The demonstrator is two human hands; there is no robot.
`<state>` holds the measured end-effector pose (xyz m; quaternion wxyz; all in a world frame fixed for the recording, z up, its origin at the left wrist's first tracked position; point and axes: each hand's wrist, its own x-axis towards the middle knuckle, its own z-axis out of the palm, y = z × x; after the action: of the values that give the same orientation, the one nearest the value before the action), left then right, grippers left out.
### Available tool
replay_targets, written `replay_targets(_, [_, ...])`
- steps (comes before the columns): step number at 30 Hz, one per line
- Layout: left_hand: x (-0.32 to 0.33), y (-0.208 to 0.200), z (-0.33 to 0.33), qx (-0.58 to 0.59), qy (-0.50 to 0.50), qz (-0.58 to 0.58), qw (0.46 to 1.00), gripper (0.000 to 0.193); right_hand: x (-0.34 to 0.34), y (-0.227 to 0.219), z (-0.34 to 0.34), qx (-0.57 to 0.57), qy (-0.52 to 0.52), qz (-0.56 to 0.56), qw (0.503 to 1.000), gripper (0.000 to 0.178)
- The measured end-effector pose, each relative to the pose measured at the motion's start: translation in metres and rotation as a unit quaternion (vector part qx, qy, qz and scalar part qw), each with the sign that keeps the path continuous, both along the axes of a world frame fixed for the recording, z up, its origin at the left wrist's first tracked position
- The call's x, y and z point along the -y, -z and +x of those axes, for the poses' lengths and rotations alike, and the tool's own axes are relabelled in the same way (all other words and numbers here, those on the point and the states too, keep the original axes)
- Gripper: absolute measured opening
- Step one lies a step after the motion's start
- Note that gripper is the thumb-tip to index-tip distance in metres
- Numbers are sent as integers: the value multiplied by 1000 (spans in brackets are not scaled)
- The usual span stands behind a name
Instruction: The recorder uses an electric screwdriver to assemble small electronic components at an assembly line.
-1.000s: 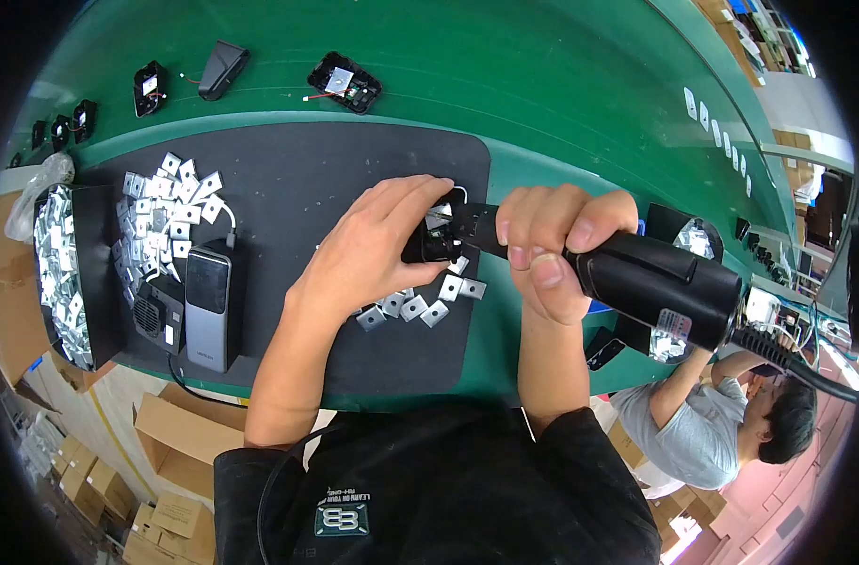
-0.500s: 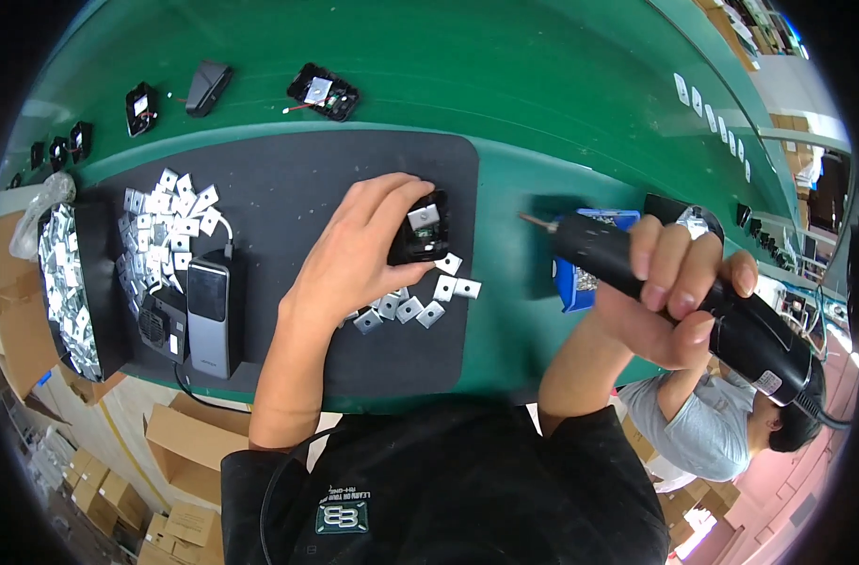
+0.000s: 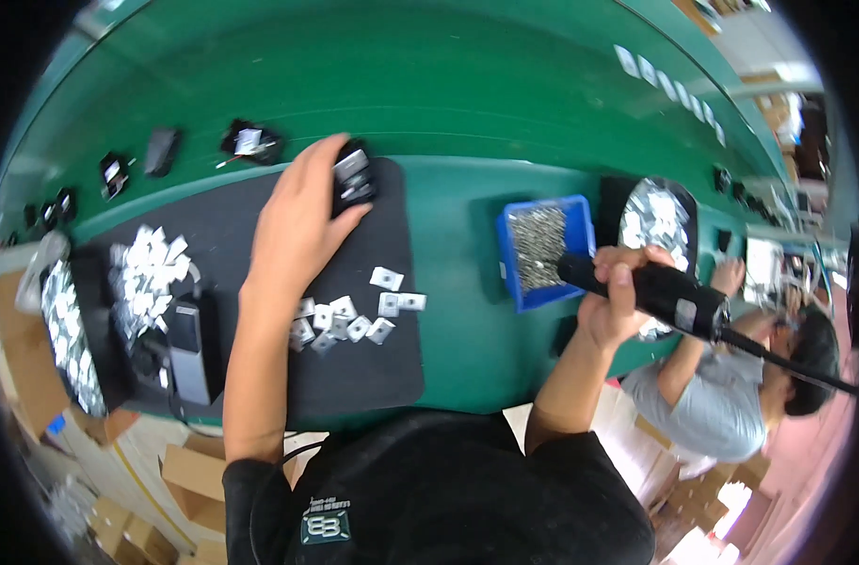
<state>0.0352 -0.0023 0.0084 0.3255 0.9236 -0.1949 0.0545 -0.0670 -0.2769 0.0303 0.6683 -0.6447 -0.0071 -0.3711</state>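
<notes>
My left hand [image 3: 296, 217] is wrapped round a small black plastic housing [image 3: 356, 188] near the far edge of the dark mat, with a square silvery plate visible inside it. Closed round a black electric screwdriver [image 3: 682, 299], my right hand [image 3: 613, 306] holds it aslant, its cable trailing right. The driver's front end is over the right side of a blue box [image 3: 585, 215] full of small screws [image 3: 537, 247]; its bit cannot be made out. Several loose square metal plates [image 3: 339, 327], each with a hole, lie on the mat nearer me.
A heap of plates [image 3: 147, 282], a grey power bank [image 3: 192, 363] and a plate-filled bin [image 3: 74, 339] are at left. Black housings [image 3: 250, 141] line the back. Behind the screw box is another bin of plates [image 3: 655, 221]. A co-worker [image 3: 707, 395] sits at right.
The screwdriver has swung from pointing left in mid-air to the screw box. My left hand has carried the housing away from the loose plates toward the mat's far edge. The view has shifted.
</notes>
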Motion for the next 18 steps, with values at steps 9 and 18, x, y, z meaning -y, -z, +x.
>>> replay_targets(9, [9,14,50,18,-35,97,995,66,16,-1,-11,44,-40,42,997,33])
replay_targets(18, [-23,-15,-44,63,27,-71,995,45,22,-4,-7,19,-27,99,995,30])
